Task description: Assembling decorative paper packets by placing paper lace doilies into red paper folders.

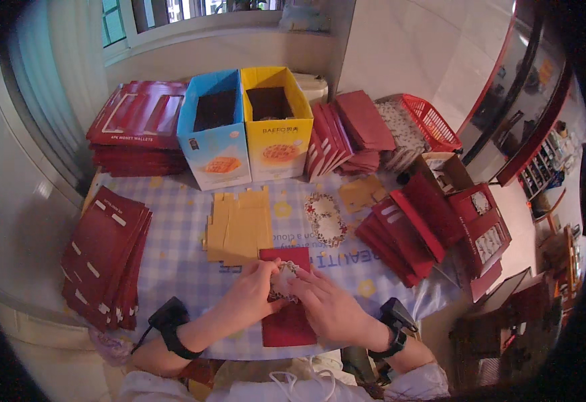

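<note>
Blue-checked table [176, 231]. Six o'clock: wreath-printed card [283, 280] over red paper sleeve [289, 329]; left hand [255, 292] grips card's left edge, right hand [325, 303] has fingers on it, grip unclear. Yellow carton [279, 149] at twelve.

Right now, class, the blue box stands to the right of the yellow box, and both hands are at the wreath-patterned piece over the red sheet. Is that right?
Not quite. The head view shows the blue box left of the yellow box, not right. The left hand and right hand are indeed at the wreath-patterned piece over the red sheet.
</note>
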A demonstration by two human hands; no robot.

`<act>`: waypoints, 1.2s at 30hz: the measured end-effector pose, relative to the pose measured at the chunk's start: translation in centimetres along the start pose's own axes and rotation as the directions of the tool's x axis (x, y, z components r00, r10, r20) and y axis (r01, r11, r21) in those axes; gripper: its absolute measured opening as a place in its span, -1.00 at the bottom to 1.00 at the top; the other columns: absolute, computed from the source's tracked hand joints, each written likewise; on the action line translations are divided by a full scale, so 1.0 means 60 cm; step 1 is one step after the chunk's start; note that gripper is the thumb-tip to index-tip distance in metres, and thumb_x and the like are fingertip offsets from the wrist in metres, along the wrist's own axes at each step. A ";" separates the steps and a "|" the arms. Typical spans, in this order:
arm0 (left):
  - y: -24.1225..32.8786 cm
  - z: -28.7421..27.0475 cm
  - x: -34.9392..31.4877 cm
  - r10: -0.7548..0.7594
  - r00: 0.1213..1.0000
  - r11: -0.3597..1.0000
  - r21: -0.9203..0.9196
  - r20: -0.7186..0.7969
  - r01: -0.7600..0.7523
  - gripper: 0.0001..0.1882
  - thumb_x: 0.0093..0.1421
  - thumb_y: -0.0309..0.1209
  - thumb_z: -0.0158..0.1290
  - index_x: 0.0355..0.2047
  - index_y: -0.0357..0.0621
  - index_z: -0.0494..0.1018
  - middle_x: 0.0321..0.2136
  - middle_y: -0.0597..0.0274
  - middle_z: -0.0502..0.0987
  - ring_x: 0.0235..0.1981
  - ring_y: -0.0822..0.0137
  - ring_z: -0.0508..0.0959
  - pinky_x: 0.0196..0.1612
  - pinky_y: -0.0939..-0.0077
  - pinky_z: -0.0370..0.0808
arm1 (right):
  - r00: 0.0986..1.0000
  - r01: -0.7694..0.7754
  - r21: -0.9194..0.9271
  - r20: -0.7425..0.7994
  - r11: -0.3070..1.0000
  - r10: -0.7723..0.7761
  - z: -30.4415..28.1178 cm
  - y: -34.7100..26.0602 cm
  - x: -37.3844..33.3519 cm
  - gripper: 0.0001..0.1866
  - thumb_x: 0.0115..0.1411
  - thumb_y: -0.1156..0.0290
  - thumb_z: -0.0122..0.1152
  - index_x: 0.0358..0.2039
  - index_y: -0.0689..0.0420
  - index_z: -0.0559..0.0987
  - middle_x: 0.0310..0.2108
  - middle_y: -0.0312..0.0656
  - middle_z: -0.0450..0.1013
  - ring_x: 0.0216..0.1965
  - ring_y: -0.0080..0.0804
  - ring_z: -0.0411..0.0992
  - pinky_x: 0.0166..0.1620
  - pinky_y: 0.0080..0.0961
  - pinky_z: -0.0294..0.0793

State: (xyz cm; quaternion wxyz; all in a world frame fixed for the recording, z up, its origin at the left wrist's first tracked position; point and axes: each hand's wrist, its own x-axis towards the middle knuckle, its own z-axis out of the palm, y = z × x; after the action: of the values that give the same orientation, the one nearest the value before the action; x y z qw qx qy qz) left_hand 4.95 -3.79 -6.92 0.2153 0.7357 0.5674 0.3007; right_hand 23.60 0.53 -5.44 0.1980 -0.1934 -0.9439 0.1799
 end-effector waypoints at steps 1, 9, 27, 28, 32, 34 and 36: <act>0.001 -0.001 0.000 0.002 1.000 1.000 -0.001 -0.002 -0.002 -0.38 -0.22 -0.43 0.22 -0.16 -0.34 0.19 -0.21 -0.02 0.35 -0.10 0.03 0.31 -0.09 0.31 0.33 | 1.000 0.001 -0.003 0.000 1.000 -0.001 -0.003 0.001 0.005 -0.53 -0.11 0.54 -0.08 -0.08 0.25 0.29 -0.07 0.02 0.28 0.04 -0.07 0.19 0.10 -0.20 0.13; -0.005 0.003 -0.002 -0.061 0.996 0.998 0.030 0.070 0.059 -0.31 -0.20 -0.37 0.21 -0.08 -0.36 0.16 -0.19 -0.02 0.34 -0.08 0.04 0.29 -0.05 0.30 0.28 | 0.996 0.040 -0.076 0.079 0.996 -0.034 0.012 0.009 0.010 -0.57 -0.05 0.51 -0.09 -0.08 0.25 0.27 -0.07 0.02 0.30 0.03 -0.18 0.24 0.09 -0.23 0.16; -0.036 -0.006 -0.001 -0.109 0.988 0.994 0.001 -0.107 0.110 -0.39 -0.12 -0.43 0.13 -0.09 -0.30 0.09 -0.20 -0.09 0.29 -0.23 0.03 0.39 -0.13 0.28 0.32 | 0.990 0.035 -0.099 0.138 0.994 -0.021 0.038 0.035 -0.010 -0.51 -0.09 0.52 -0.05 -0.06 0.26 0.24 0.00 0.06 0.22 0.06 -0.10 0.18 0.12 -0.24 0.12; -0.040 -0.004 0.000 -0.095 0.989 0.995 0.008 -0.115 0.096 -0.39 -0.12 -0.43 0.13 -0.09 -0.30 0.09 -0.20 -0.09 0.29 -0.23 0.03 0.39 -0.13 0.28 0.32 | 0.992 0.040 -0.111 0.127 0.993 -0.025 0.034 0.031 -0.009 -0.51 -0.09 0.52 -0.05 -0.06 0.26 0.24 0.00 0.06 0.22 0.06 -0.10 0.18 0.12 -0.24 0.12; -0.035 -0.008 0.003 -0.138 0.987 0.990 -0.017 -0.085 0.137 -0.34 -0.14 -0.41 0.15 -0.06 -0.29 0.07 -0.18 -0.09 0.25 -0.15 0.03 0.32 -0.08 0.28 0.28 | 0.995 -0.090 -0.009 -0.043 0.996 0.089 0.028 0.020 0.001 -0.41 -0.13 0.55 0.07 -0.02 0.26 0.17 0.08 0.17 0.00 0.12 0.08 0.00 0.11 -0.21 0.11; -0.030 -0.012 0.006 -0.109 0.990 0.994 0.010 -0.091 0.110 -0.32 -0.15 -0.41 0.15 -0.05 -0.28 0.06 -0.16 -0.09 0.23 -0.11 0.01 0.28 -0.05 0.28 0.26 | 0.966 -0.223 0.105 -0.107 0.969 0.234 0.034 0.023 -0.001 -0.38 -0.13 0.53 0.11 0.00 0.25 0.14 0.09 0.20 -0.07 0.12 0.15 -0.05 0.11 -0.21 0.11; -0.029 -0.009 0.008 -0.040 0.990 0.999 -0.006 -0.133 0.040 -0.26 -0.21 -0.43 0.17 -0.03 -0.29 0.04 -0.11 -0.13 0.16 -0.07 -0.06 0.22 0.01 0.22 0.19 | 0.949 -0.232 0.209 -0.167 0.950 0.269 0.042 0.036 -0.002 -0.32 -0.10 0.49 0.16 0.04 0.20 0.08 0.06 0.22 -0.07 0.10 0.18 -0.04 0.10 -0.22 0.11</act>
State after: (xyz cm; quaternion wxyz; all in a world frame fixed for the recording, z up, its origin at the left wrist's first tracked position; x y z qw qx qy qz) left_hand 3.43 -2.89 -7.60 0.1841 0.7021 0.5948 0.3456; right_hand 23.20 1.66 -8.55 0.2814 -0.3094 -0.8667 0.2718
